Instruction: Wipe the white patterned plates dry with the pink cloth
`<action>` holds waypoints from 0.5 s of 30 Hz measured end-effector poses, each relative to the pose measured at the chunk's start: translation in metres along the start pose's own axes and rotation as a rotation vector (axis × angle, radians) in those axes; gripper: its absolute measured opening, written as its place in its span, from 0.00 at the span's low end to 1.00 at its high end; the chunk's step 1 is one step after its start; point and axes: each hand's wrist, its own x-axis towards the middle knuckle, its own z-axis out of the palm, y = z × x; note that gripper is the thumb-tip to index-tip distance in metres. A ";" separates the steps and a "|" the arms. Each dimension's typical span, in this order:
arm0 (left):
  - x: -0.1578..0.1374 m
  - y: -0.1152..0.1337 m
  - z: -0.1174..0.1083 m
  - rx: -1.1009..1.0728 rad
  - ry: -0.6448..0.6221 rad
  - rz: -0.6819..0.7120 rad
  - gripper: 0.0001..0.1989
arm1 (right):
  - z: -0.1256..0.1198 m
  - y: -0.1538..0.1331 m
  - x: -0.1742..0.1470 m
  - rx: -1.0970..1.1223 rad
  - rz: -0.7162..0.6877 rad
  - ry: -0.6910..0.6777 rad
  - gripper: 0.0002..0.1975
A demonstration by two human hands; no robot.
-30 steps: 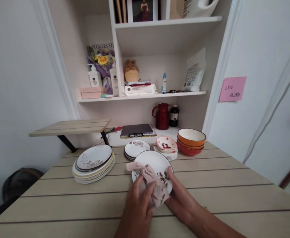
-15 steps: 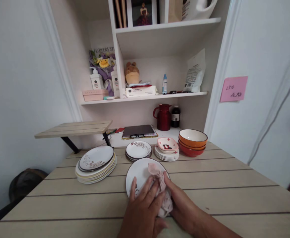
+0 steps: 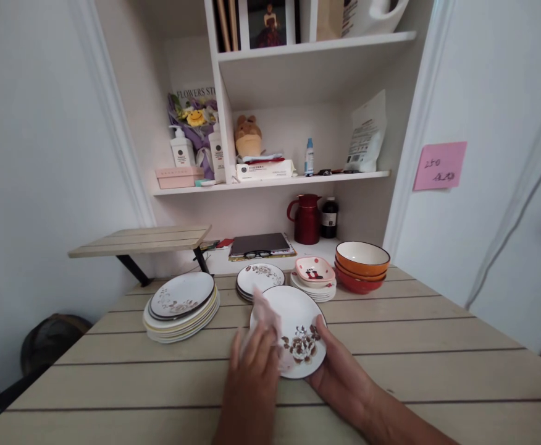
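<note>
A white plate (image 3: pixel 293 309) with a dark rim and brown flowers is held tilted above the front of the table. My right hand (image 3: pixel 339 368) grips its lower right edge, thumb on top and fingers underneath. At the plate's left side, my left hand (image 3: pixel 254 364) presses a pale pink cloth (image 3: pixel 265 315) against the surface; these fingers are somewhat blurred. Just behind the plate is a short stack of small flowered plates (image 3: pixel 261 276).
To the left stands a taller stack of plates (image 3: pixel 181 298). A square pink bowl (image 3: pixel 314 270) rests on small plates, beside stacked orange and red bowls (image 3: pixel 362 262). A raised wooden shelf (image 3: pixel 141 240), a laptop-like dark slab (image 3: pixel 259 245) and a red jug (image 3: pixel 306 219) are farther back.
My left hand and the cloth have moved left across the plate, uncovering its flowers. The plate has shifted slightly right and up, and my right hand now holds its edge.
</note>
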 end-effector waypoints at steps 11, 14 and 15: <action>0.006 0.014 0.004 -0.017 -0.125 -0.063 0.20 | 0.007 0.015 -0.011 -0.222 0.065 0.036 0.26; 0.005 0.004 0.002 0.048 -0.115 -0.253 0.19 | 0.006 0.013 -0.009 -0.136 0.067 0.031 0.25; 0.003 0.001 0.003 0.062 -0.113 -0.284 0.18 | 0.004 0.012 -0.007 -0.106 0.057 0.024 0.25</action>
